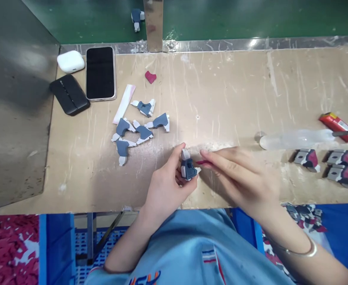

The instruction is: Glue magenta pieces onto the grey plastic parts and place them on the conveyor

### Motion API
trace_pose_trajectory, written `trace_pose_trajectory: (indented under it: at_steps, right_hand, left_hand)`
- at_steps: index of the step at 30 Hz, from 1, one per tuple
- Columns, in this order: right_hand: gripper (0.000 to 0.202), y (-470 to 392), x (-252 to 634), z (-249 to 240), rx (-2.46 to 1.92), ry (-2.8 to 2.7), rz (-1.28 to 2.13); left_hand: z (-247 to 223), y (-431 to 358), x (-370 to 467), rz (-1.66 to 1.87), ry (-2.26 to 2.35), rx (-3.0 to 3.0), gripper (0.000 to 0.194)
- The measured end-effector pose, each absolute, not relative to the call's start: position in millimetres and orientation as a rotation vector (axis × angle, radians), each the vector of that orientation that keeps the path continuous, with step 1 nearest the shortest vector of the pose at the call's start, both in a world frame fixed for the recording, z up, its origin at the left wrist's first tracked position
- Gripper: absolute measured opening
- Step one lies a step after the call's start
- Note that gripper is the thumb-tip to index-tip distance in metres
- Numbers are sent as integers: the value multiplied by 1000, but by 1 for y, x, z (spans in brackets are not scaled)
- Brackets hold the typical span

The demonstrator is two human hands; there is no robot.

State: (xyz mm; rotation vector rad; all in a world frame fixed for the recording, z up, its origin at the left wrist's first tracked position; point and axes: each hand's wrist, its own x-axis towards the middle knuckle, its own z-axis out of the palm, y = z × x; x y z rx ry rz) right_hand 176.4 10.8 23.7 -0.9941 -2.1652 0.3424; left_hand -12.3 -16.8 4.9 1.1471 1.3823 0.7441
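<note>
Between the thumb and fingers of my left hand (169,184) is a small dark blue and white plastic part (188,168), its hollow side facing up. My right hand (242,174), slightly blurred, pinches a thin dark red plastic piece (203,162) just right of that part, with a narrow gap between them. Several similar blue and white parts (123,148) lie on the bench to the left of my hands. A single dark red piece (150,77) rests farther back.
On the bench's left are a phone (100,73), a white case (71,61), a black flat box (69,95) and a paper strip (124,103). At right lie a clear bottle (299,139), a red lighter (340,126) and several assembled parts (307,159). Blue bins (56,249) stand below.
</note>
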Motion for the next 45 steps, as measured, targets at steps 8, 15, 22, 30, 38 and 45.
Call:
trace_pose_trajectory:
  at_steps: [8,15,22,30,38,45]
  right_hand:
    - [47,-11,174,1,-844,-2155,181]
    - [26,-7,168,-5,-827,-2085,294]
    - [27,-6,166,-8,-905,-1839,728]
    - [24,-6,170,-10,-894,-1937,622]
    - [16,-7,175,-5,-887,-2140,435]
    - [38,-6,186,2,-793,-2365,399]
  left_hand:
    - [6,-15,-12,725,1401,1152,76]
    - [7,-15,-11,708,1430,1169,73]
    - [7,-17,-9,716,1441,1181,73]
    - [5,-17,-13,744,1394,1181,68]
    - [4,-18,-18,720,1363,1205,72]
    - [6,-16,-18,704,1345,1212,72]
